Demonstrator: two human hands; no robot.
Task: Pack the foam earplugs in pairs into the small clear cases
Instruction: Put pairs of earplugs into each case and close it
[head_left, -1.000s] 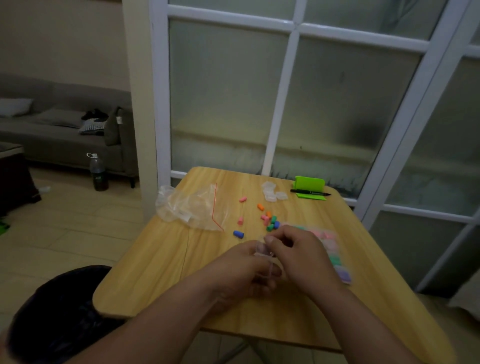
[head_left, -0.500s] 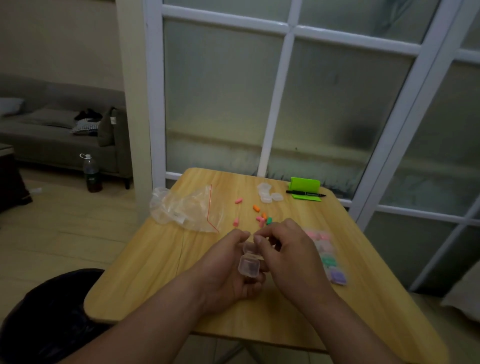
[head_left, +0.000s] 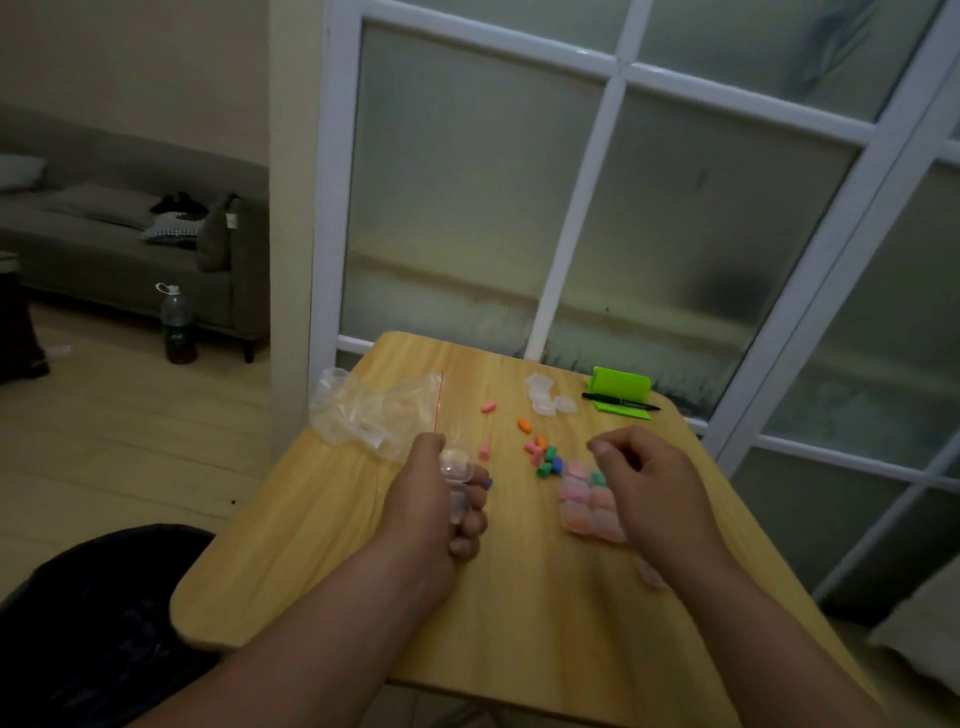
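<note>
My left hand (head_left: 431, 512) grips a small clear case (head_left: 456, 480), lid open, above the wooden table (head_left: 519, 597). My right hand (head_left: 644, 486) hovers over a row of packed cases (head_left: 584, 501) with its fingers loosely curled and nothing visible in them. Loose foam earplugs (head_left: 543, 454) in pink, orange, green and blue lie between the hands. A blue earplug (head_left: 488, 484) peeks out beside my left fingers. Empty clear cases (head_left: 545, 397) sit at the table's far side.
A crumpled clear plastic bag (head_left: 374, 410) with a red strip lies at the far left of the table. A green holder (head_left: 621, 384) and a black pen (head_left: 618, 402) sit at the far right. A dark bin (head_left: 104, 613) stands below left. Glass doors stand behind.
My hands have separated: the right hand let go of the case and moved right over the packed cases. The left hand keeps the case and shifted left.
</note>
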